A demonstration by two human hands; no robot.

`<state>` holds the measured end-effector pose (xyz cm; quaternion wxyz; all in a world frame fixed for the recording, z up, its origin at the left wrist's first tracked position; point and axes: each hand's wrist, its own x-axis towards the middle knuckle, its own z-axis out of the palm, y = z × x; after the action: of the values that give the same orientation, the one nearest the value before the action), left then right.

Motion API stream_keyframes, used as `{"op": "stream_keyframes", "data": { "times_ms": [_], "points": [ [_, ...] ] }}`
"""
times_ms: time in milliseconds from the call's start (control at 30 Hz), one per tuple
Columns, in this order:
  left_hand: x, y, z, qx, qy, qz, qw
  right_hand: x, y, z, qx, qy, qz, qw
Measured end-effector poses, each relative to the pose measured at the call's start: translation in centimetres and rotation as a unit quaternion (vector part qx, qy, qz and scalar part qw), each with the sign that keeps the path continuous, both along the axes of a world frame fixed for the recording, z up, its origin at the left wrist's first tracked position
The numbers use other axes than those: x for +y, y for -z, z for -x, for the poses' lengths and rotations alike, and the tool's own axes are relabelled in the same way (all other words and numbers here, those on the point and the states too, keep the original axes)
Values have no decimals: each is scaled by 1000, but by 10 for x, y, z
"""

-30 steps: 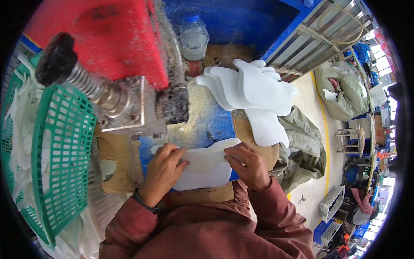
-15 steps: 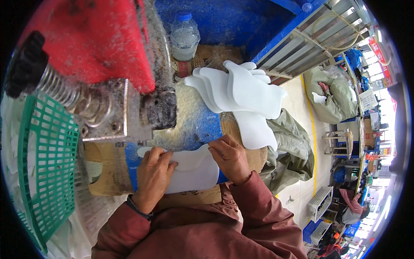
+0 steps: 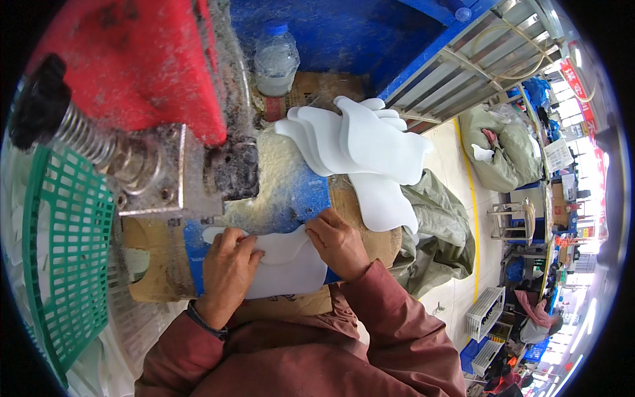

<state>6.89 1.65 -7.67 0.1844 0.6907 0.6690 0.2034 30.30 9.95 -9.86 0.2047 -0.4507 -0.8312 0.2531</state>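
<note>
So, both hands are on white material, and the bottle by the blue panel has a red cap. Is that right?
Not quite: the head view shows the bottle by the blue panel has a blue cap, not red. The left hand and right hand are on white material.

Left hand (image 3: 228, 268): back turned up, fingers bent forward and drawn in toward the thumb in a pinch, thumb tip on the inner side.
Left wrist: nearly straight, circled by a dark wristband (image 3: 205, 319) just beside the cuff.
Left forearm: in a maroon sleeve (image 3: 178, 347), slanting forward and rightward from the lower edge.
Right hand (image 3: 338, 245): back up, fingers pointing forward and leftward, fingertips close together; thumb mostly hidden.
Right wrist: bare up to the cuff.
Right forearm: maroon sleeve (image 3: 400, 314), angled inward, elbow out.
Both hands: apart, ahead of the torso (image 3: 291, 357), right slightly farther forward.
</note>
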Motion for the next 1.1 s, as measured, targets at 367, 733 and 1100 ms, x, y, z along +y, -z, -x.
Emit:
{"op": "stream_keyframes", "data": {
  "times_ms": [367,733,1100],
  "points": [
    [13,-6,-62,-18,105,-41,993,-7,-7,-5,28,40,-47,998],
    [12,5,-67,-12,90,-35,995,-20,3,-34,250,229,182,923],
    [10,7,-67,2,90,-36,995,-7,6,-30,157,200,81,964]
  ]
}}
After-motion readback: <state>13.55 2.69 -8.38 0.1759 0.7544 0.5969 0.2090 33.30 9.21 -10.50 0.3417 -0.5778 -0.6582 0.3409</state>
